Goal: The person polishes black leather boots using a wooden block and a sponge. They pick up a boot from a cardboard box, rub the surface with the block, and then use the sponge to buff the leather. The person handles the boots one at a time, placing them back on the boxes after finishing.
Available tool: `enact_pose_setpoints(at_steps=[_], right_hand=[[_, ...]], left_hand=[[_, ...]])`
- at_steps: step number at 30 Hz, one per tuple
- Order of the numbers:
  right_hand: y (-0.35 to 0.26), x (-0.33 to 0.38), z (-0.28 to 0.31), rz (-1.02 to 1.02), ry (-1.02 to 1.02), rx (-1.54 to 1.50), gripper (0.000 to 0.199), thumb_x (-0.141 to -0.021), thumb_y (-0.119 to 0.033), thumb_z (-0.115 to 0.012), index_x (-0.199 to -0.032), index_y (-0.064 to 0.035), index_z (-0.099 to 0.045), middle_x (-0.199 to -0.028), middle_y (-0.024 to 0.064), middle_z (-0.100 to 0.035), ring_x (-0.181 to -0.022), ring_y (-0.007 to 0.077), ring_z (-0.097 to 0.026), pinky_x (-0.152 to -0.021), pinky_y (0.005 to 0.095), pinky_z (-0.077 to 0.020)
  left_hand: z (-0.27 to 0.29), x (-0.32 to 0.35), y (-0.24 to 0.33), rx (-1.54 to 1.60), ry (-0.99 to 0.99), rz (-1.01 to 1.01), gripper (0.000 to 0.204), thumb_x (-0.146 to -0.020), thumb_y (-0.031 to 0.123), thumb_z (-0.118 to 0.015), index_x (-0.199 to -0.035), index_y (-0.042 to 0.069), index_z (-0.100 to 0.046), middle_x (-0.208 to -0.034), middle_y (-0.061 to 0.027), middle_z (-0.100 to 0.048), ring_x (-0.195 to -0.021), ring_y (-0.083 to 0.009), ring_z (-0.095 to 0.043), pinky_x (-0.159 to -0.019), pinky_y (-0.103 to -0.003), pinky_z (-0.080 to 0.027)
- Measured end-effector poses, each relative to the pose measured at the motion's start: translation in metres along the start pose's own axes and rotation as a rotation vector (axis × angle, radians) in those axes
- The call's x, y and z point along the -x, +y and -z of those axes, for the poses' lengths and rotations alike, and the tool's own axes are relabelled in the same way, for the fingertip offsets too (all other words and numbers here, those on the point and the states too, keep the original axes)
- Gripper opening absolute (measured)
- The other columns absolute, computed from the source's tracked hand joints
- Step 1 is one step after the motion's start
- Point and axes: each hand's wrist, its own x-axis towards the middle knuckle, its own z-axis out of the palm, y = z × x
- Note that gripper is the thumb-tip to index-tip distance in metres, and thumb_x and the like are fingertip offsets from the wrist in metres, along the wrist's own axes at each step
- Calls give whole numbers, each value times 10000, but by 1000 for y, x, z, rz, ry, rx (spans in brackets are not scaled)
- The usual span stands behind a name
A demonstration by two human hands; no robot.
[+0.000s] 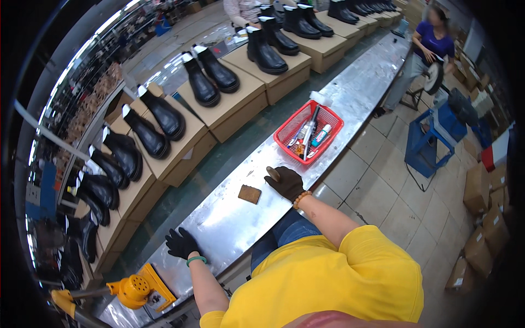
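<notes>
My left hand [182, 243], in a dark glove, lies on the metal bench top [219, 227] with its fingers spread and nothing in it. In a brown glove, my right hand [288, 185] is closed around a small tan, rounded object [273, 174] at the near side of the bench. Most of that object is hidden by the fingers, so its kind does not show. Left of the right hand, a flat brown rectangular pad [249, 194] rests on the metal. Just beyond the same hand stands a red plastic basket [279, 143] with pens, a tube and other small items.
Black ankle boots [205, 76] with white stuffing stand in pairs on brown cardboard boxes [232, 117] along the far side. A yellow machine [134, 291] sits at the bench's left end. A seated person [435, 41] and a blue metal stand [429, 136] are on the right.
</notes>
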Motion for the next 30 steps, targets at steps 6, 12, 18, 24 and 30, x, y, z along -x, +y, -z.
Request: enact_pose_setpoints(at_steps=[6, 12, 18, 24, 30], right_hand=[[1, -1, -3, 61, 100, 54, 213, -819, -316, -643, -956, -153, -643, -751, 77, -599, -724, 271, -589, -633, 409, -472], [-5, 1, -3, -12, 184, -53, 244, -728, -255, -739, -913, -139, -630, -790, 94, -577, -722, 296, -600, -622, 403, -485], [0, 1, -8, 3, 214, -77, 256, -715, -241, -745, -923, -133, -642, -812, 92, -599, -735, 296, -602, -642, 399, -486], [-5, 3, -8, 49, 120, -16, 237, -716, -238, -756, -884, -107, -651, -817, 95, -622, -745, 301, -606, -673, 396, -497], [-5, 1, -9, 69, 111, -8, 227, -732, -216, -752, -890, -76, -668, -831, 111, -645, -777, 290, -622, -694, 384, -499]], left_hand=[[-40, -14, -17, 91, 246, -110, 436, -896, 409, -469, -1225, 137, -560, -1299, -137, -526, -1163, -311, -495, -985, -524, -324], [-42, -13, -26, 231, 394, -134, 373, -849, 336, -551, -1107, 81, -636, -1201, -162, -589, -1064, -339, -556, -928, -448, -410], [-47, -15, -23, 222, 457, -149, 375, -832, 333, -568, -1094, 76, -644, -1192, -152, -599, -1079, -330, -552, -934, -451, -419], [-46, -14, -26, 262, 439, -138, 368, -821, 328, -582, -1079, 75, -651, -1169, -145, -613, -1087, -320, -550, -933, -445, -421], [-52, -16, -27, 244, 441, -118, 393, -816, 342, -585, -1115, 89, -620, -1188, -149, -593, -1101, -320, -536, -970, -461, -384]])
